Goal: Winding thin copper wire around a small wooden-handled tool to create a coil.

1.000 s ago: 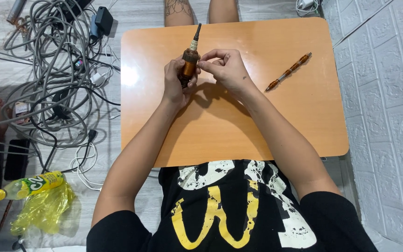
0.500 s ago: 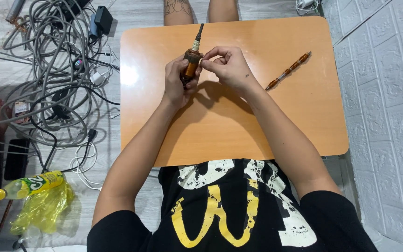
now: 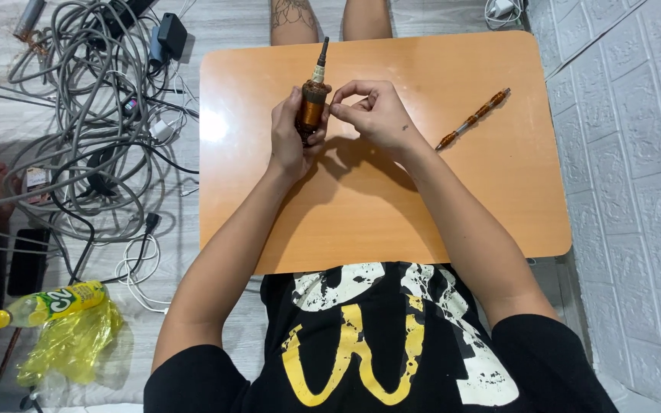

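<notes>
head view: person sitting at an orange table [image 3: 392, 222]
left hand [image 3: 291, 138]: gripping a brown tool [image 3: 313, 103]
right hand [image 3: 376, 115]: pinching the tool's top

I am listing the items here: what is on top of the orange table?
On the table lies a brown pen, right. Both hands hold a brown bottle-like object above it.

Head camera, looking steeply down, close over table [image 3: 392, 222]
</notes>
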